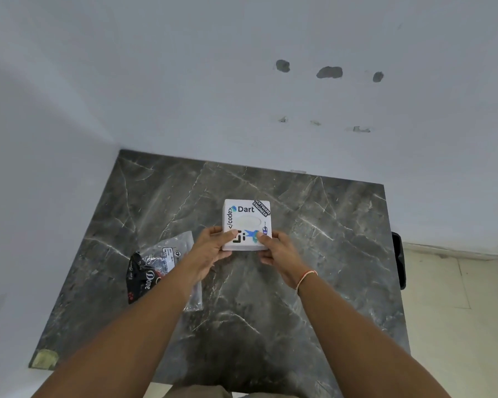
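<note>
Both grips are on it: the left grip [210, 248] and right grip [279, 251] each pinch a near corner of the white square box plastered with coding stickers [246, 222], thumbs on top. The box is over the middle of the dark grey marble counter [314, 282]; can't tell if it's resting or lifted. A crinkly clear plastic pouch [167, 254] lies just left.

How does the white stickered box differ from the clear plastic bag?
The white square box with stickers is opaque; the clear plastic bag is see-through. The left hand and right hand grip the box; no hand holds the bag. Both are over the dark marble table.
</note>
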